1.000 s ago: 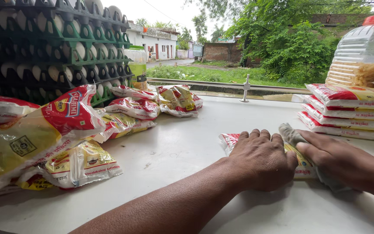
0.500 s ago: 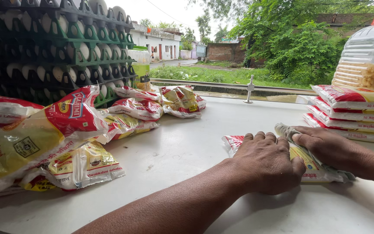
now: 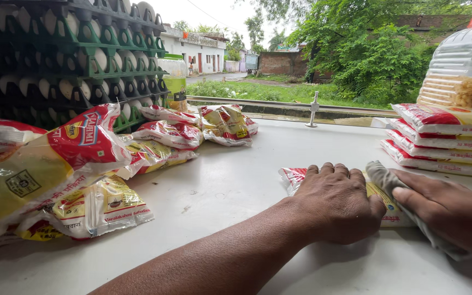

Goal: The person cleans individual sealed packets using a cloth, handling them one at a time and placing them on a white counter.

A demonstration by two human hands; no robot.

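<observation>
A flat red, yellow and white packet (image 3: 296, 177) lies on the white counter (image 3: 236, 180). My left hand (image 3: 337, 202) rests palm down on it, fingers together, pinning it flat. My right hand (image 3: 449, 210) presses a grey cloth (image 3: 381, 177) against the packet's right part, next to my left thumb. Most of the packet is hidden under both hands.
A heap of similar packets (image 3: 72, 164) lies at the left, more (image 3: 225, 123) at the back. A neat stack of packets (image 3: 443, 139) stands at the right under a clear jar with a red lid (image 3: 462, 63). Stacked green egg trays (image 3: 66, 54) fill the back left.
My right hand with the cloth has slid across the packet, first toward my left hand, then back to the right. My left hand stays put on the packet.
</observation>
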